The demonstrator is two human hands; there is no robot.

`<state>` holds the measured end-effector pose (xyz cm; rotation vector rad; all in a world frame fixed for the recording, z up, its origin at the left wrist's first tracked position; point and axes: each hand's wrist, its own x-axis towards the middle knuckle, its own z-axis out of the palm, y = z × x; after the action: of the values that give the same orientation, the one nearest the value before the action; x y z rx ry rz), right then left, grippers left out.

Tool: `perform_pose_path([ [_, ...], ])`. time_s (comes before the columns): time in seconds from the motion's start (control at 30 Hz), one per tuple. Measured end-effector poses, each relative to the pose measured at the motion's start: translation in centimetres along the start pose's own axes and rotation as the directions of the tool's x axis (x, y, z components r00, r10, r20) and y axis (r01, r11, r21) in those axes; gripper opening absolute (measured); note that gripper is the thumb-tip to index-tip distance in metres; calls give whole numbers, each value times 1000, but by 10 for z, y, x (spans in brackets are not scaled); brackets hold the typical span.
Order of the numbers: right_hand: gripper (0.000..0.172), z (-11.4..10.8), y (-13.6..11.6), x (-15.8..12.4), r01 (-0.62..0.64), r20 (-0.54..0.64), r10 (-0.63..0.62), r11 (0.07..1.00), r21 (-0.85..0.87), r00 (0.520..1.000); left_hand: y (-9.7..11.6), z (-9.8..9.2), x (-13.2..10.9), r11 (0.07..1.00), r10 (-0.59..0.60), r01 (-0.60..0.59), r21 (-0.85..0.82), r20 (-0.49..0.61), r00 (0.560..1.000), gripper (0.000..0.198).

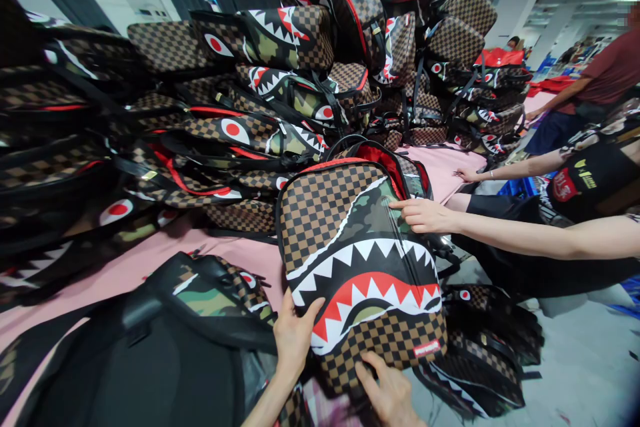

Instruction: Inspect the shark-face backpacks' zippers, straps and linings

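Observation:
A checkered backpack (330, 220) with a shark-mouth print and a camouflage patch stands tilted before me, its top partly open with red lining showing. My left hand (293, 333) grips its lower left edge, thumb on the front and the other fingers partly hidden. At the bottom edge, my right hand (387, 383) holds the same backpack, with its lower fingers out of sight. Another person's hand (425, 215) reaches in from the right and touches the zipper (395, 220) on the front.
Similar backpacks (290, 33) are piled high along a pink-covered table (250, 253). A black backpack back panel (145, 353) lies close at left. More bags (480, 360) rest low on the right. A co-worker in black (590, 173) and another person (595, 87) stand at right.

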<state>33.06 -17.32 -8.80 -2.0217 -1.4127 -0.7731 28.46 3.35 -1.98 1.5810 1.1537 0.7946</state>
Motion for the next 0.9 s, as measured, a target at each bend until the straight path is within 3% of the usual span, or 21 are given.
perform_pose_path([
  [0.37, 32, -1, -1, 5, 1, -27, -1, 1000, 4, 1000, -1, -1, 0, 1000, 2, -2, -9, 8, 1000, 65],
  [0.43, 29, -11, -1, 13, -4, 36, 0, 995, 99, 999, -1, -1, 0, 1000, -30, 30, 9, -1, 1000, 65],
  [0.5, 24, -28, 6, 29, -40, 68, 19, 947, 320, 998, -2, -1, 0, 997, -66, 66, 27, -1, 998, 63],
  [0.57, 23, -51, 24, 57, -80, 5, 91, 855, 513, 996, -3, -1, 0, 995, -92, 91, 43, 9, 996, 61],
  [0.6, 30, -62, 36, 76, -88, -67, 142, 852, 516, 988, -3, -1, 0, 994, -98, 97, 46, 15, 995, 60],
  [0.63, 36, -71, 50, 96, -122, -105, 188, 886, 448, 976, -3, -1, -1, 994, -98, 97, 48, 19, 995, 60],
  [0.7, 37, -82, 78, 137, -262, -23, 273, 941, 212, 962, -1, -4, -2, 994, -93, 92, 50, 25, 995, 60],
  [0.77, 41, -81, 100, 169, -323, 52, 325, 945, -57, 944, -2, -9, -3, 993, -111, 109, 50, 35, 993, 61],
  [0.83, 47, -71, 108, 184, -274, 162, 314, 934, -229, 935, -6, -16, -2, 986, -162, 159, 53, 61, 985, 63],
  [0.9, 51, -55, 104, 181, -181, 258, 266, 933, -312, 929, -14, -25, -1, 973, -230, 225, 53, 103, 968, 64],
])
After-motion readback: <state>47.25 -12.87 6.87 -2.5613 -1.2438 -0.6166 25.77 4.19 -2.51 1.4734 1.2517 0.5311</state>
